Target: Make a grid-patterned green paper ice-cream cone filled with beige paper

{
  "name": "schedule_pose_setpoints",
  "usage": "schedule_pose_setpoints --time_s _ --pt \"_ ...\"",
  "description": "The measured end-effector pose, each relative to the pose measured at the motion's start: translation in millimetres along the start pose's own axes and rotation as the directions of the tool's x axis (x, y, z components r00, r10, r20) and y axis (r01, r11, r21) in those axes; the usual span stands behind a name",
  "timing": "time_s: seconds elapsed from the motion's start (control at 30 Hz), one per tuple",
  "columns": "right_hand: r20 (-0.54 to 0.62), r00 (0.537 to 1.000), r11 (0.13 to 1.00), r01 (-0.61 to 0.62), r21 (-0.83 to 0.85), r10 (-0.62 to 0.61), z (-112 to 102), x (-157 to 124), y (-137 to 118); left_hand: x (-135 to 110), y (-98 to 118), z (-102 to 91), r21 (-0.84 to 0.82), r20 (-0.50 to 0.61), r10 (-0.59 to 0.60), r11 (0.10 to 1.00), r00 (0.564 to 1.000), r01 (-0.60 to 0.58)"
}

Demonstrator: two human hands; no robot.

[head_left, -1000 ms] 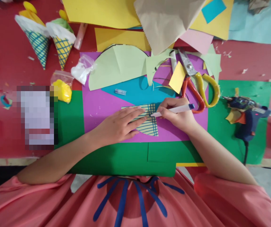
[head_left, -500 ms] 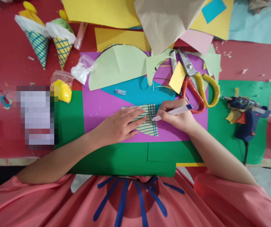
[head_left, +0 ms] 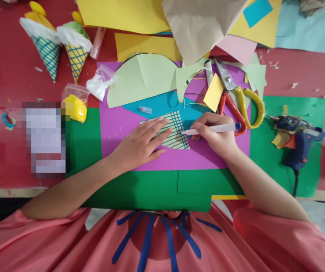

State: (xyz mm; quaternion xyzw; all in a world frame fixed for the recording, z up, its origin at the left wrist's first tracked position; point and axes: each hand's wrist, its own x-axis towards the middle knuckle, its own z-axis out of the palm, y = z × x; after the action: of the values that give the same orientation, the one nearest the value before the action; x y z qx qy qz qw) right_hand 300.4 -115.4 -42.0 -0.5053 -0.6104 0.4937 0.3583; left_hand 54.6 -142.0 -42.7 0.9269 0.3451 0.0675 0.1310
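Observation:
My left hand (head_left: 140, 145) lies flat with fingers stretched out, pressing down a pale green paper piece (head_left: 176, 132) drawn with a blue grid. That piece rests on a purple sheet (head_left: 117, 124). My right hand (head_left: 217, 138) is closed round a white marker with a blue cap (head_left: 213, 129). The marker's tip touches the right edge of the gridded piece.
Scissors with red and yellow handles (head_left: 236, 102) lie above my right hand. A blue glue gun (head_left: 295, 138) sits at the right on green paper (head_left: 287, 109). Two paper cones (head_left: 60, 49), a yellow lump in a bag (head_left: 76, 107) and loose coloured sheets (head_left: 140, 77) lie behind.
The gridded piece has been turned and shifted slightly up under my left hand. My right hand and the marker rose with it, the marker lying flatter.

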Motion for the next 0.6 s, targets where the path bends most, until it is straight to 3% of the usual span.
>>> schedule_pose_setpoints --time_s 0.6 --pt "0.079 0.997 0.985 0.029 -0.170 -0.015 0.7 1.4 -4.1 -0.4 0.9 -0.4 -0.082 0.017 -0.024 0.996 1.000 0.025"
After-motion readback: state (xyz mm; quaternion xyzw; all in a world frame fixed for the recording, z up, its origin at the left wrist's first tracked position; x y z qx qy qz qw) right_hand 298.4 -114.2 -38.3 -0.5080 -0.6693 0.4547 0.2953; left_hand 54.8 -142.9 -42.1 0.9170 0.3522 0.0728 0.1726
